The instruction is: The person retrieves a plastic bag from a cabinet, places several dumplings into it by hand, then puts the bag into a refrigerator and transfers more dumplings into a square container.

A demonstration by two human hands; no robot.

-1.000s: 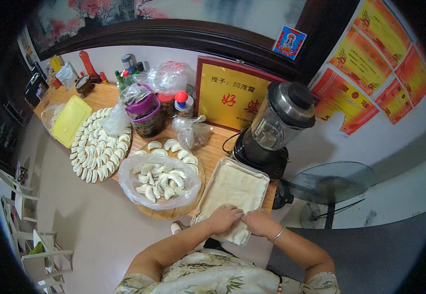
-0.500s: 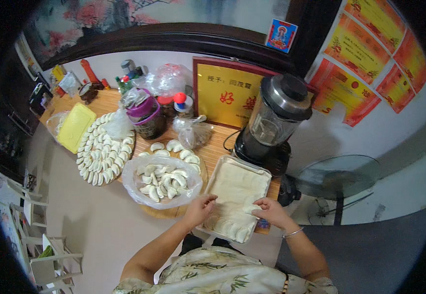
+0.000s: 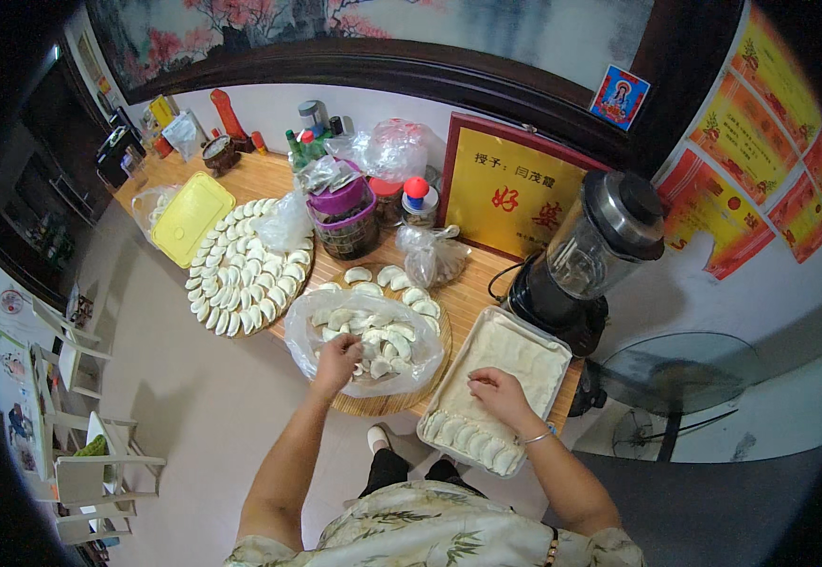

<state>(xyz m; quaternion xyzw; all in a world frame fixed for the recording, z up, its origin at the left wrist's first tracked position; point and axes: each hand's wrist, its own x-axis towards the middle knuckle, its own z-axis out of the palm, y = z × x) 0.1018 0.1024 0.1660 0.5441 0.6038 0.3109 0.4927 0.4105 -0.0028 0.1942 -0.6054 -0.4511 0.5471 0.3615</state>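
My left hand [image 3: 337, 365] reaches into a clear plastic bag [image 3: 303, 354] piled with white crescent dumplings [image 3: 397, 342]. Its fingers are bent together at the pile, and what they grip, if anything, is hidden. Over the white rectangular tray [image 3: 562, 364] hovers my right hand [image 3: 504, 397], fingertips drawn together with nothing showing between them. Pale cloth [image 3: 507, 345] lines the tray. Along its near end lies a row of dumplings [image 3: 472, 440]. The bag rests on a round wooden board [image 3: 442, 352] that has a few more dumplings [image 3: 394, 277] at its far edge.
A second round board of dumplings [image 3: 246, 269] lies at left beside a yellow lid [image 3: 194, 219]. Behind stand a purple-lidded jar [image 3: 347, 227], a knotted bag [image 3: 432, 255], a framed gold plaque [image 3: 505, 184] and a blender [image 3: 590, 250]. A fan [image 3: 680, 373] stands right of the table.
My left hand has gone from the tray leftward into the bag. My right hand has let go of a dumpling and drawn back slightly above the cloth. The view has shifted left.
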